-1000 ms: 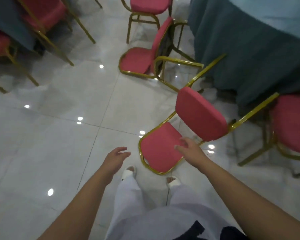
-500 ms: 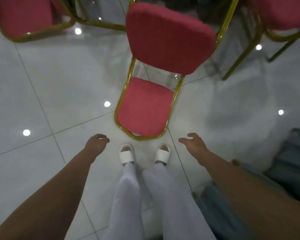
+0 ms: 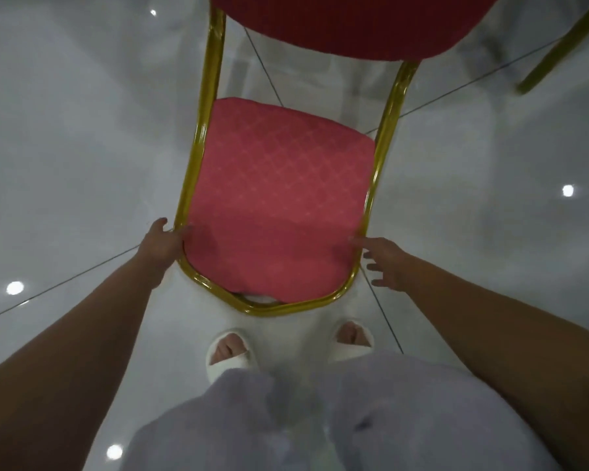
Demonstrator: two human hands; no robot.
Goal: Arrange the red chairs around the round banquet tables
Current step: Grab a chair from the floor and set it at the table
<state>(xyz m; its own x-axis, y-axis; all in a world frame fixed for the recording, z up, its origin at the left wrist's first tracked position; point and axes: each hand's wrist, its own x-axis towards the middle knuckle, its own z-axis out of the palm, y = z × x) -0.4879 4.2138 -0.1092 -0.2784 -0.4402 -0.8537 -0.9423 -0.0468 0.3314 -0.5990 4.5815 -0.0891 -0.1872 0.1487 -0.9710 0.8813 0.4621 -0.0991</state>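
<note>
Gripping the chair (image 3: 279, 198) at its left with the curled left hand (image 3: 162, 241), right hand (image 3: 385, 263) spread-fingered beside its right.

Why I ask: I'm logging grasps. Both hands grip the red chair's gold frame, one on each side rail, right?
Not quite. The head view shows only the left hand gripping the red chair's gold frame; the right hand is open beside its opposite side.

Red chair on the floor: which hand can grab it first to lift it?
Left, probably. The left hand touches the gold frame of the red chair; the right hand is spread open, one fingertip by the pad.
</note>
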